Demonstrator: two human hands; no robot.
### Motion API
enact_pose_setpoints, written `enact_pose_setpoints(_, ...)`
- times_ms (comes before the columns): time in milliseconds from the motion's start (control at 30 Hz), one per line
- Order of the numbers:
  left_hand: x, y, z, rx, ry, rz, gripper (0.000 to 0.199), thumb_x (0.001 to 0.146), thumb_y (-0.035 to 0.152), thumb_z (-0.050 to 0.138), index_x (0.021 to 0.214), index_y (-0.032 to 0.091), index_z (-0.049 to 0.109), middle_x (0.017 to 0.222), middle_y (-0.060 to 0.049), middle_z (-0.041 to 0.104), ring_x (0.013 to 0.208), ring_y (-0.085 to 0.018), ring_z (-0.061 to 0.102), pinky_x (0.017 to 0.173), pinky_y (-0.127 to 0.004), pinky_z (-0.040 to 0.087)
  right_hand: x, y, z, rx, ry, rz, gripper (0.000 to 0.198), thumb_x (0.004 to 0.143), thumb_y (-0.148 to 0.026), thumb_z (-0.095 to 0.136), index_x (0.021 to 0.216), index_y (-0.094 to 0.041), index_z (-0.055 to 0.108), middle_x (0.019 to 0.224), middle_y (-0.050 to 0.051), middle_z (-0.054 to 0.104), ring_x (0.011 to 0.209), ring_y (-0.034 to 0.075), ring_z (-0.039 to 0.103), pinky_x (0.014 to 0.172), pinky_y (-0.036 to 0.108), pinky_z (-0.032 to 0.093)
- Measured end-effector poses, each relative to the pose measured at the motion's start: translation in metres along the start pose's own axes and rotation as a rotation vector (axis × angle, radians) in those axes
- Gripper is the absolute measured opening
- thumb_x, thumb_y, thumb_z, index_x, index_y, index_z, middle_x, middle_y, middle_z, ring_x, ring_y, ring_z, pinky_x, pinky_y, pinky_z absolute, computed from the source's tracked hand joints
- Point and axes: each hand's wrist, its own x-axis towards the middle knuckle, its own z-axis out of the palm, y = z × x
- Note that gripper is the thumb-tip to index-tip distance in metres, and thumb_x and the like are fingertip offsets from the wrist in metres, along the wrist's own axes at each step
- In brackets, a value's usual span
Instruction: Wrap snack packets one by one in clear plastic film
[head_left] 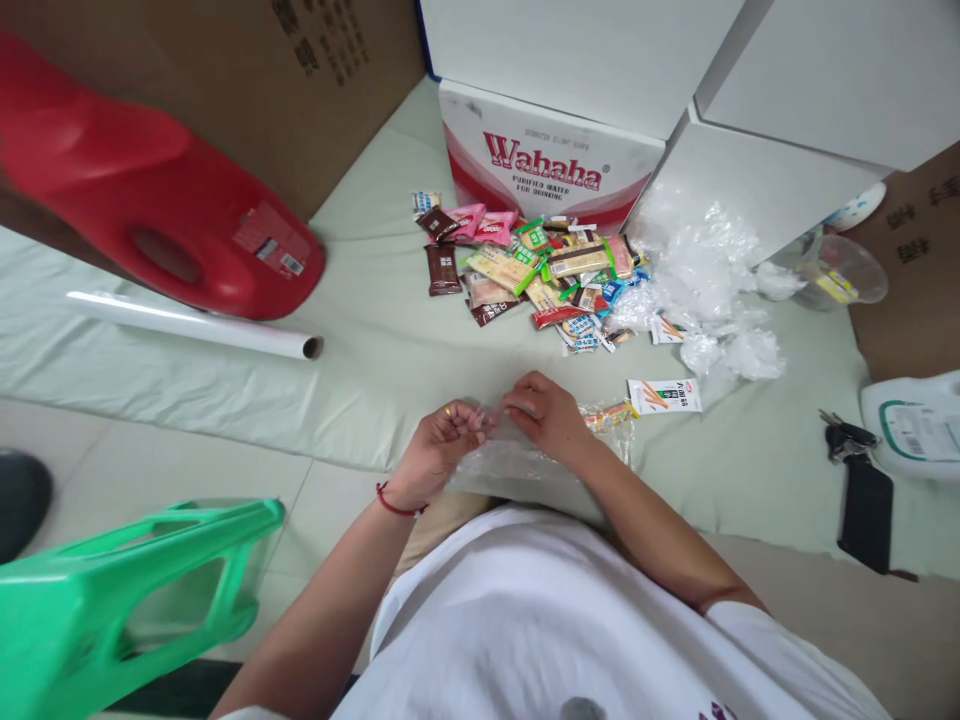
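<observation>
A clear plastic bag (517, 462) is pinched between my two hands, close to my lap. My left hand (448, 440), with a ring and a red wrist cord, is closed on the bag's left edge. Closed as well, my right hand (549, 418) grips the same edge a little to the right. Through the bag, or just beside it, shows a colourful wrapped snack (609, 416); which of the two I cannot tell. To its right lies a white snack packet (664, 397). Beyond my hands spreads a pile of small wrapped snacks (517, 265).
Crumpled clear bags (697, 265) lie right of the pile, before white boxes (555, 160). A red jug (187, 210) and a white tube (195, 325) are at left, a green stool (150, 590) below. Keys and a black phone-like object (866, 513) lie at right.
</observation>
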Motion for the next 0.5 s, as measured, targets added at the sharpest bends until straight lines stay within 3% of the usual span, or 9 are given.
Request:
enact_pose_setpoints(100, 0.000, 0.004, 0.003, -0.043, 0.024, -0.055, 0.050, 0.063, 0.048, 0.098, 0.090, 0.020, 0.066, 0.092, -0.003, 0.075, 0.080, -0.018, 0.072, 0.070, -0.028, 0.054, 0.005, -0.005, -0.001, -0.044, -0.034, 0.000, 0.020, 0.104, -0.024, 0.059, 0.106, -0.019, 0.078, 0.104, 0.007, 0.068, 0.099, 0.019, 0.063, 0.088, 0.029, 0.048)
enact_pose_setpoints(200, 0.006, 0.007, 0.006, -0.007, 0.090, -0.057, 0.050, 0.069, 0.059, 0.091, 0.087, 0.019, 0.067, 0.080, 0.000, 0.071, 0.067, -0.014, 0.064, 0.062, -0.025, 0.048, 0.005, -0.014, -0.006, -0.067, -0.069, 0.001, 0.022, 0.106, -0.023, 0.055, 0.109, -0.018, 0.076, 0.103, 0.008, 0.067, 0.099, 0.020, 0.062, 0.090, 0.029, 0.047)
enact_pose_setpoints(333, 0.014, 0.006, 0.011, 0.069, 0.161, -0.018, 0.042, 0.074, 0.055, 0.087, 0.073, 0.019, 0.064, 0.065, 0.003, 0.061, 0.057, -0.010, 0.051, 0.056, -0.023, 0.038, 0.002, -0.020, -0.008, -0.036, -0.116, 0.047, 0.022, 0.107, -0.021, 0.054, 0.114, -0.018, 0.073, 0.108, 0.007, 0.066, 0.096, 0.017, 0.063, 0.087, 0.028, 0.048)
enact_pose_setpoints(433, 0.015, 0.005, 0.013, 0.121, 0.162, 0.019, 0.037, 0.077, 0.053, 0.081, 0.072, 0.021, 0.064, 0.066, 0.002, 0.063, 0.060, -0.012, 0.053, 0.059, -0.024, 0.041, 0.001, -0.022, -0.009, -0.048, -0.144, 0.080, 0.027, 0.104, -0.024, 0.061, 0.128, -0.019, 0.071, 0.111, 0.007, 0.064, 0.096, 0.018, 0.063, 0.087, 0.028, 0.048)
enact_pose_setpoints(500, 0.016, 0.006, 0.013, 0.185, 0.171, 0.055, 0.034, 0.080, 0.052, 0.078, 0.073, 0.021, 0.066, 0.069, 0.001, 0.065, 0.062, -0.013, 0.055, 0.061, -0.024, 0.043, 0.000, -0.024, -0.011, -0.111, -0.148, 0.086, 0.025, 0.105, -0.028, 0.060, 0.124, -0.020, 0.074, 0.108, 0.007, 0.064, 0.098, 0.020, 0.061, 0.087, 0.030, 0.047)
